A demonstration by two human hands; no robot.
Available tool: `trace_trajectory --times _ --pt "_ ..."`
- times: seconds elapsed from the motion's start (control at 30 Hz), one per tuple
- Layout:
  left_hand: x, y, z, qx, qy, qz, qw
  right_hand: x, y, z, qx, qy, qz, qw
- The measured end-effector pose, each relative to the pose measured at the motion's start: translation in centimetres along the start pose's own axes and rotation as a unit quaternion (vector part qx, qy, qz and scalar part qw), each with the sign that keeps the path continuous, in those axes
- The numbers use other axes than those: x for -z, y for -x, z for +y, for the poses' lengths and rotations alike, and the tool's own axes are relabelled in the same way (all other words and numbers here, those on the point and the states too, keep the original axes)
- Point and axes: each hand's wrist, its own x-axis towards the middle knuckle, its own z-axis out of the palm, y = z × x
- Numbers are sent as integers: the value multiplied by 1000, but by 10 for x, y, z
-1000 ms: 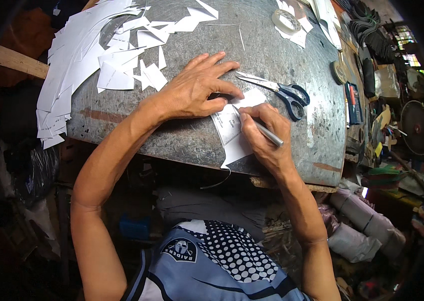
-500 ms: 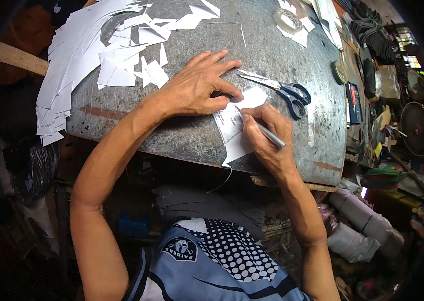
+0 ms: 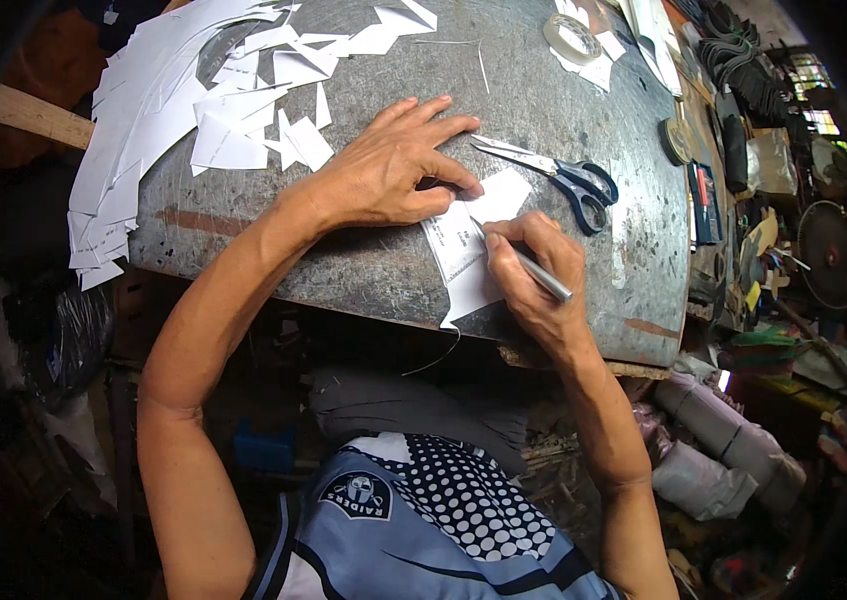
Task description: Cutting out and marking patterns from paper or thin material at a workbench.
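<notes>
A small piece of white printed paper (image 3: 465, 262) lies near the front edge of the metal-topped table. Across its upper left side my left hand (image 3: 393, 165) is spread, thumb and forefinger pressing the paper down, the other fingers stretched out on the table. My right hand (image 3: 541, 270) grips a slim silver craft knife (image 3: 549, 281) like a pen, its thin tip on the paper close to my left thumb and forefinger. A thin curled strip (image 3: 456, 345) hangs from the paper's lower corner over the edge. Scissors (image 3: 568, 178) with dark blue handles lie partly open beyond my right hand.
White paper offcuts (image 3: 168, 110) heap up at the far left. A roll of clear tape (image 3: 573, 40) rests on paper scraps at the far right, with a round tin (image 3: 676, 141) near the right edge. Wrapped rolls (image 3: 708, 420) lie below the table at right.
The hanging strip's loose end has swung slightly left. Both hands keep nearly the same place on the paper; the whole view has shifted a little.
</notes>
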Motion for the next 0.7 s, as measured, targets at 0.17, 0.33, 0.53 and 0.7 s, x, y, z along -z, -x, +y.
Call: trace_trajectory --times 0.17,0.33,0.53,0.7 --pt "-2 -1 -1 -2 -3 0 1000 2 3 0 -5 4 -4 1000" --pt "-1 0 -1 -5 -1 1 1000 4 6 0 -8 2 -10 1000" --pt "-1 -1 -1 -4 -7 -1 1000 8 11 -2 -9 5 -11 1000" --pt "-1 0 -2 -3 -9 -2 1000 8 12 0 4 5 -15 1000"
